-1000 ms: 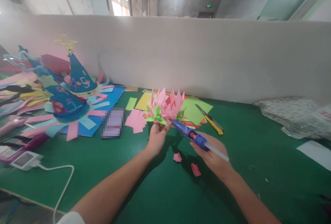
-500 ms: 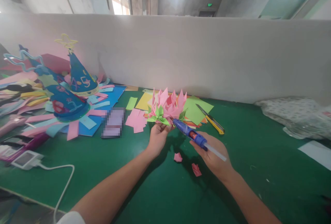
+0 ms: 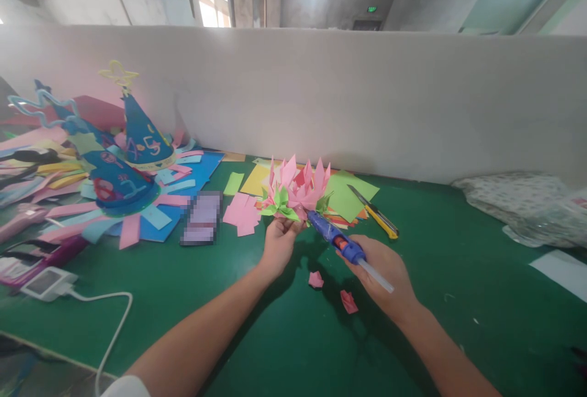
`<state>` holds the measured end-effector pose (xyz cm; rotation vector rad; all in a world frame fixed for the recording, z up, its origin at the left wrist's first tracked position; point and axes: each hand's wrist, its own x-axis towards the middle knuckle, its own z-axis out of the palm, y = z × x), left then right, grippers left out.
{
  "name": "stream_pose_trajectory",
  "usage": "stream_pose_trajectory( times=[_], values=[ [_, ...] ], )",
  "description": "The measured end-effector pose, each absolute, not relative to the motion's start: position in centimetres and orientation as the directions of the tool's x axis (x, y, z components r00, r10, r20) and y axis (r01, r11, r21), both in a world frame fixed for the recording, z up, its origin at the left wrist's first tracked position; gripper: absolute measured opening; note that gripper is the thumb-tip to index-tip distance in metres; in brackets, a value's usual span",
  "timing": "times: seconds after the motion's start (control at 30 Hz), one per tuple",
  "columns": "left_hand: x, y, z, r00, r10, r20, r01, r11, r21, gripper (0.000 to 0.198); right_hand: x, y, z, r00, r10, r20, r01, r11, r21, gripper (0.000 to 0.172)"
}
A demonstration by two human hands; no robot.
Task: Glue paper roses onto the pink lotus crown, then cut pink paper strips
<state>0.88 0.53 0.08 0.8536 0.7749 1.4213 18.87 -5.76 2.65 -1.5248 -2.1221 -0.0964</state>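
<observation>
A pink paper flower (image 3: 298, 186) with pointed petals and green paper leaves (image 3: 280, 204) is held up over the table by my left hand (image 3: 279, 243), whose fingers are closed at its underside. In my right hand (image 3: 383, 268) is a blue hot glue gun (image 3: 337, 238) with a clear glue stick (image 3: 378, 278) poking out of its back. Its nozzle meets the lower edge of the flower; the exact contact is hidden. Below, a small folded pink paper piece (image 3: 315, 279) and a redder one (image 3: 348, 301) lie on the green table (image 3: 275, 348).
A yellow utility knife (image 3: 378, 216) rests on green paper (image 3: 351, 195) behind my right hand. To the left are pink paper pieces (image 3: 242, 213), a phone (image 3: 202, 218), blue paper cone hats (image 3: 121, 180) and a white charger (image 3: 50, 282) with its cable. A plastic bag (image 3: 541, 235) lies at right.
The glue gun has tilted slightly, its rear end and glue stick shifting a little left and down. The flower and my left hand have barely moved.
</observation>
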Motion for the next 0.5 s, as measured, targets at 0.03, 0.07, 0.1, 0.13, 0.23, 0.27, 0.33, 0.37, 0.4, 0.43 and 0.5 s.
stream_pose_trajectory(
  times=[0.03,0.07,0.1,0.13,0.23,0.27,0.33,0.37,0.4,0.43,0.5],
  values=[
    [0.87,0.54,0.10,0.011,0.999,0.046,-0.495,-0.035,0.868,0.028,18.82,-5.79,2.77,-0.234,0.865,0.443,0.901,0.364,-0.235,0.023],
    [0.85,0.55,0.11,0.004,0.999,0.048,-0.490,-0.040,0.871,0.028,18.78,-5.81,2.88,-0.239,0.865,0.442,0.902,0.367,-0.229,0.022],
    [0.84,0.58,0.09,-0.003,0.999,0.052,-0.488,-0.047,0.872,0.029,18.76,-5.82,2.96,-0.248,0.862,0.442,0.902,0.372,-0.219,0.021],
    [0.83,0.62,0.06,-0.008,0.998,0.058,-0.487,-0.055,0.872,0.029,18.75,-5.83,3.02,-0.259,0.857,0.445,0.902,0.380,-0.205,0.021],
    [0.81,0.76,-0.10,-0.012,0.996,0.086,-0.489,-0.081,0.868,0.030,18.76,-5.85,3.08,-0.299,0.829,0.473,0.896,0.415,-0.160,0.021],
    [0.81,0.80,-0.17,-0.009,0.996,0.093,-0.489,-0.086,0.868,0.029,18.76,-5.86,3.09,-0.313,0.819,0.481,0.891,0.429,-0.150,0.021],
    [0.82,0.86,-0.27,-0.003,0.995,0.102,-0.489,-0.090,0.868,0.027,18.72,-5.89,3.12,-0.335,0.808,0.485,0.881,0.451,-0.141,0.020],
    [0.83,0.88,-0.31,-0.001,0.995,0.102,-0.489,-0.089,0.867,0.026,18.69,-5.91,3.15,-0.343,0.807,0.480,0.878,0.458,-0.142,0.019],
    [0.85,0.87,-0.32,0.000,0.995,0.098,-0.489,-0.086,0.868,0.025,18.64,-5.94,3.18,-0.348,0.808,0.475,0.875,0.462,-0.144,0.019],
    [0.86,0.86,-0.31,-0.001,0.996,0.089,-0.488,-0.078,0.870,0.023,18.58,-5.97,3.20,-0.349,0.811,0.469,0.874,0.463,-0.150,0.018],
    [0.88,0.78,-0.22,-0.025,0.999,0.043,-0.473,-0.050,0.880,0.019,18.46,-6.03,3.22,-0.343,0.818,0.461,0.872,0.460,-0.166,0.017]
  ],
)
